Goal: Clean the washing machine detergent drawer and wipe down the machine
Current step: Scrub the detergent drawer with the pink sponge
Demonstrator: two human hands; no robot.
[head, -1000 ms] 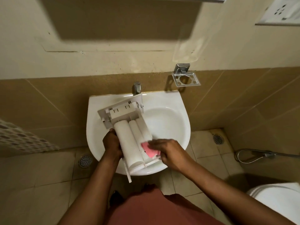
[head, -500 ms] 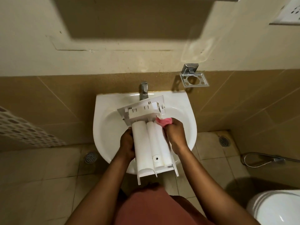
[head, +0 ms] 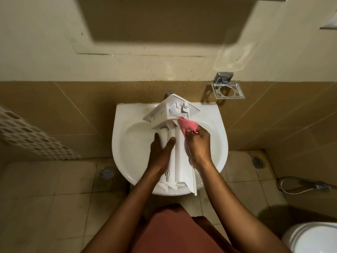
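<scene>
A white plastic detergent drawer (head: 179,157) is held lengthwise over the white wash basin (head: 125,143), its front panel pointing away towards the tap. My left hand (head: 160,154) grips the drawer's body from the left, thumb over the top. My right hand (head: 197,145) pinches a pink cloth (head: 187,126) and presses it against the drawer's right side, just behind the front panel. The drawer's near end juts past the basin's front rim.
A chrome tap (head: 169,93) peeks out behind the drawer's panel. A chrome soap holder (head: 228,88) hangs on the tiled wall at right. A toilet (head: 313,236) stands at lower right, a spray hose (head: 306,186) beside it. Floor drains sit either side of the basin.
The drawer has swung round and rolled to the left, its panel now nearer the tap. My right hand moved the pink cloth from the drawer's near end up to behind the panel.
</scene>
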